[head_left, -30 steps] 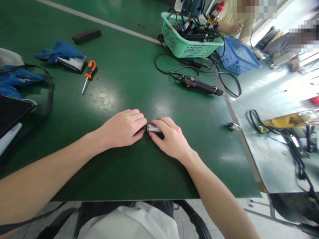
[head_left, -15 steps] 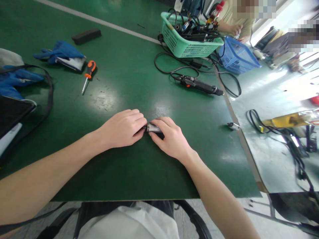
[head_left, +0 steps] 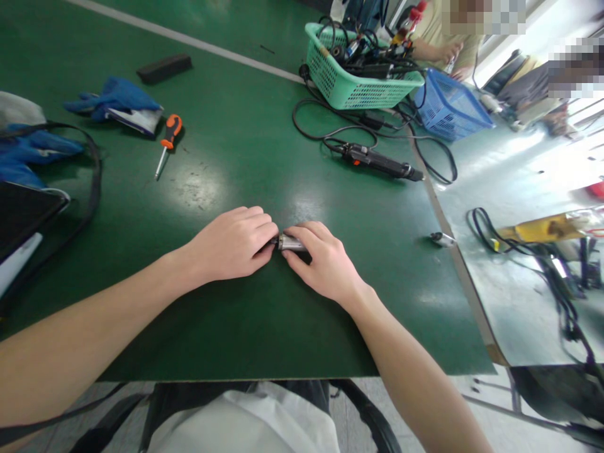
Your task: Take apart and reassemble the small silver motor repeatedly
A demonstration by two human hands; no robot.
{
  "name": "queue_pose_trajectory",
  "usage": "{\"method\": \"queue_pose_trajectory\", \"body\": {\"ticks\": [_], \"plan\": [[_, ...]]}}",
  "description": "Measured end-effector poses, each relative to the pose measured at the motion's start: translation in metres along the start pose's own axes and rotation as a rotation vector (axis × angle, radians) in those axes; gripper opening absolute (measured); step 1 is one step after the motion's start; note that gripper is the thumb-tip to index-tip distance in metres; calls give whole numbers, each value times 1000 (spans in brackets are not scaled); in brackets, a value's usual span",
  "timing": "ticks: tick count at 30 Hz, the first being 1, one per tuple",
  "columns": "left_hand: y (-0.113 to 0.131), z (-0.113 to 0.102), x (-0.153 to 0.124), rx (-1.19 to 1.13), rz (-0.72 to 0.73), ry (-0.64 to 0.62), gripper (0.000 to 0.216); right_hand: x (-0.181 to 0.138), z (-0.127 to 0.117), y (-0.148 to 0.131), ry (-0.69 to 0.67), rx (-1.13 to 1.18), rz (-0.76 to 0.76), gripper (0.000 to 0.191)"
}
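Note:
Both of my hands rest together on the green mat [head_left: 245, 314] near the middle of the table. A short silver metal cylinder [head_left: 289, 243] lies between them. My right hand [head_left: 321, 261] has its fingers curled over the cylinder's right part. My left hand [head_left: 233, 244] is closed, its fingertips pinched at the cylinder's left end, where a dark tip is mostly hidden. Most of the cylinder is covered by my fingers.
A black electric screwdriver [head_left: 377, 162] with its cable lies further back. Behind it stand a green basket [head_left: 358, 85] of tools and a blue basket [head_left: 448, 104]. An orange-handled screwdriver [head_left: 166, 145] and blue gloves [head_left: 116, 100] lie left. A small metal part [head_left: 441, 238] sits right. Another person's hand [head_left: 446, 53] works at the back.

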State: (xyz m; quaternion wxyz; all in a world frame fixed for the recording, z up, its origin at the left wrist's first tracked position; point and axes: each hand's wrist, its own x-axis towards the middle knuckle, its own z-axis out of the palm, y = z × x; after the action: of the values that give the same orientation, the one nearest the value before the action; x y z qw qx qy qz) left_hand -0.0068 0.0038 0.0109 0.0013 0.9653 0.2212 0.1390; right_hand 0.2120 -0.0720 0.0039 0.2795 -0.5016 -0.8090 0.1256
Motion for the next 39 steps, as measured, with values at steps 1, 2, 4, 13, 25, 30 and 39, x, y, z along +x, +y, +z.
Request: {"method": "queue_pose_trajectory", "body": {"ticks": [1, 2, 4, 13, 25, 30, 39], "plan": [[0, 0, 0, 2, -3, -3, 21, 0, 0, 0, 0, 1, 0, 25], [0, 0, 0, 5, -6, -5, 20, 0, 0, 0, -1, 2, 1, 25], [0, 0, 0, 10, -9, -2, 20, 0, 0, 0, -2, 2, 1, 25], [1, -1, 0, -8, -17, 13, 18, 0, -1, -1, -1, -8, 6, 24], [-1, 1, -1, 14, -32, -3, 17, 1, -4, -2, -6, -37, 21, 22], [0, 0, -1, 14, -33, -6, 17, 0, -3, -2, -2, -31, 15, 22], [0, 0, 0, -1, -19, -4, 20, 0, -4, -2, -5, -30, 19, 22]]}}
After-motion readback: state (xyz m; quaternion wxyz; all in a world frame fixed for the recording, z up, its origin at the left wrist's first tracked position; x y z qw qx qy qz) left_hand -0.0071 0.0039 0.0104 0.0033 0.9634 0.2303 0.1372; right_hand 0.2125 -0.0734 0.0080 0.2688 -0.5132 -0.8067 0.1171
